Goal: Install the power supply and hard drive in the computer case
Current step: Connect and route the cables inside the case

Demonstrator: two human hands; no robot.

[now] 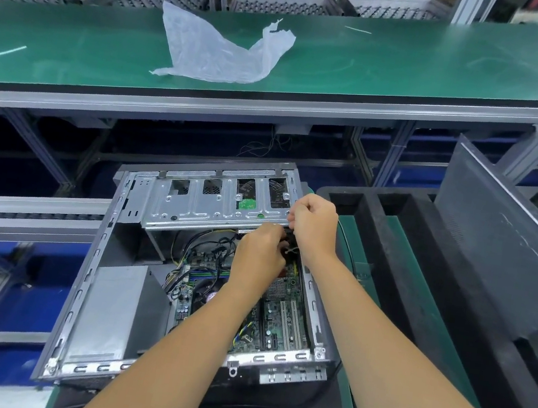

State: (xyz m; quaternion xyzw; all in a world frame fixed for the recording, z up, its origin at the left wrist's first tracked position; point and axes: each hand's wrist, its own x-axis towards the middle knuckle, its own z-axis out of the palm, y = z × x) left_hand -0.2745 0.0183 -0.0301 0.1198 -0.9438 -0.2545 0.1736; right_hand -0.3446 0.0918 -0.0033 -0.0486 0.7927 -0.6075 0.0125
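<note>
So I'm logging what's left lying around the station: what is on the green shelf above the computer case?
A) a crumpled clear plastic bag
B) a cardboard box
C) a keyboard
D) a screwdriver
A: a crumpled clear plastic bag lies on the green shelf, behind and above the open computer case; no tool, box or keyboard shows on the shelf.

arms: two, bare to frame edge | sleeves: none seen — hands ungloved (no rings, no watch)
</note>
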